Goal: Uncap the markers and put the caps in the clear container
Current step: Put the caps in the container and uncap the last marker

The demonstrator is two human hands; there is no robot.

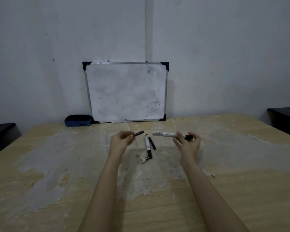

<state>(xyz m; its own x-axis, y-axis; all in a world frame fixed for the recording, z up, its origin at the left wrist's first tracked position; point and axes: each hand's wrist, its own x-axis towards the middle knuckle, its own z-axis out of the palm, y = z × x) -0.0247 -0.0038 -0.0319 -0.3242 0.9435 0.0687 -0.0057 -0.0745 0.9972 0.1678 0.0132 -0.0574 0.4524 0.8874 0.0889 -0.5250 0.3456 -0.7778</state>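
Observation:
My left hand [122,139] grips a dark cap [139,133], held in the air just right of the clear container [107,133]. My right hand [188,143] holds a white marker [164,133] near its black tip end, the barrel pointing left. The cap and the marker are apart. Between my hands, two more markers lie on the table: one white with a black cap [148,145] and a black piece [152,143] beside it. A small white piece [143,160] lies at their near end. The clear container looks empty, though it is hard to see.
A whiteboard [126,92] leans on the wall at the table's far edge, with a blue eraser [78,121] to its left. The wooden table [57,164] has worn grey patches. Dark furniture stands at both sides [285,119].

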